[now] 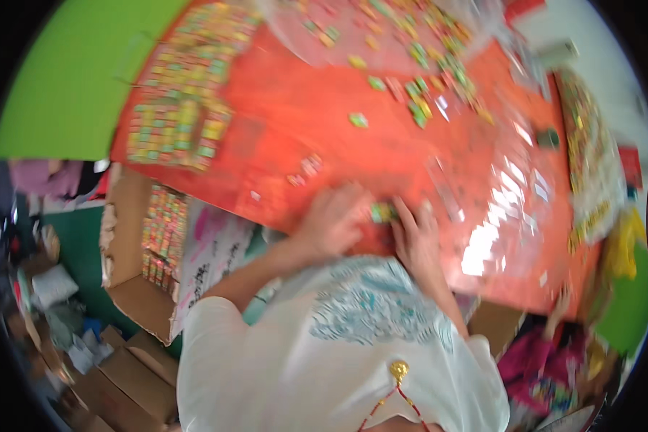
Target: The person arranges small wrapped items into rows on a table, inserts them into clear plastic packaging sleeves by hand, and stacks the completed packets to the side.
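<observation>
Small green and yellow wrapped pieces (pixel 383 212) lie close together on the red table (pixel 266 108), near its front edge between my hands. My left hand (pixel 335 219) is beside them on the left, its fingers stretched forward and slightly smeared by motion. On the other side, my right hand (pixel 416 234) rests with its fingers apart, fingertips against the right end of the pieces. Whether any piece is pinched cannot be made out. A few reddish pieces (pixel 306 170) lie beyond my left hand.
Packed rows of wrapped pieces (pixel 183 108) cover the far left. Loose ones (pixel 417 93) spill from clear plastic (pixel 302 39) at the back. A filled bag (pixel 597 165) stands right, near a dark green cylinder (pixel 547 138). An open carton (pixel 137 288) with stacked pieces sits below the left edge.
</observation>
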Demonstrator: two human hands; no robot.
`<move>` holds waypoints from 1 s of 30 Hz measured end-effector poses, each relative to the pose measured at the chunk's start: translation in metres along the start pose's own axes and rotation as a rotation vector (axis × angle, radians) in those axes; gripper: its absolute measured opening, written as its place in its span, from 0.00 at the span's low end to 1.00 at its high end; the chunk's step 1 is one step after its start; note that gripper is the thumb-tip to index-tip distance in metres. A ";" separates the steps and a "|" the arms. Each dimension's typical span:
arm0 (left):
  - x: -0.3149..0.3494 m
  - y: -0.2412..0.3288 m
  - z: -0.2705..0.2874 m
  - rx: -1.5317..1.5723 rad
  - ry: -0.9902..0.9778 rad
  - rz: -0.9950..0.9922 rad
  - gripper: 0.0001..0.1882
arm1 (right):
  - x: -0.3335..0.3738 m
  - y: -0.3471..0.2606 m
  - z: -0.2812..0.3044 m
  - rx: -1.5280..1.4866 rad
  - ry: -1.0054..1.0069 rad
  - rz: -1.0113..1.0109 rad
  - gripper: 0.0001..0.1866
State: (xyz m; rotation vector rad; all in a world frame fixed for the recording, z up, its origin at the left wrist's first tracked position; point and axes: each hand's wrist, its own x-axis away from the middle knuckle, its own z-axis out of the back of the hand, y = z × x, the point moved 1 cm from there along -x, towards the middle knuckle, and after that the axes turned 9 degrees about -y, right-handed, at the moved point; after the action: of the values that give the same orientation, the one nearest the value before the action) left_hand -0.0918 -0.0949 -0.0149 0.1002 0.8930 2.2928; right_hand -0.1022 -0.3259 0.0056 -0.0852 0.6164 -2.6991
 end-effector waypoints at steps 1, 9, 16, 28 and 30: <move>-0.006 0.008 -0.004 -0.212 -0.021 -0.057 0.32 | 0.002 0.007 -0.003 0.047 0.073 0.011 0.24; -0.006 0.020 -0.013 -0.243 0.005 -0.078 0.27 | 0.016 0.012 -0.005 -0.175 0.093 0.026 0.23; -0.004 0.002 0.061 -0.430 0.384 0.111 0.26 | 0.017 0.033 -0.017 -0.383 0.187 -0.032 0.21; 0.052 -0.106 0.130 -0.808 0.396 0.899 0.31 | 0.008 0.033 -0.019 -0.383 0.156 -0.016 0.20; 0.048 -0.103 0.126 -0.865 0.411 0.905 0.32 | 0.009 0.034 -0.021 -0.336 0.155 -0.016 0.20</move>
State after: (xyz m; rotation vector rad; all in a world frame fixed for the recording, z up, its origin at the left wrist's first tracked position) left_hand -0.0345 0.0632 0.0093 -0.4455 -0.1225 3.4236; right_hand -0.1019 -0.3494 -0.0288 0.0337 1.1159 -2.6072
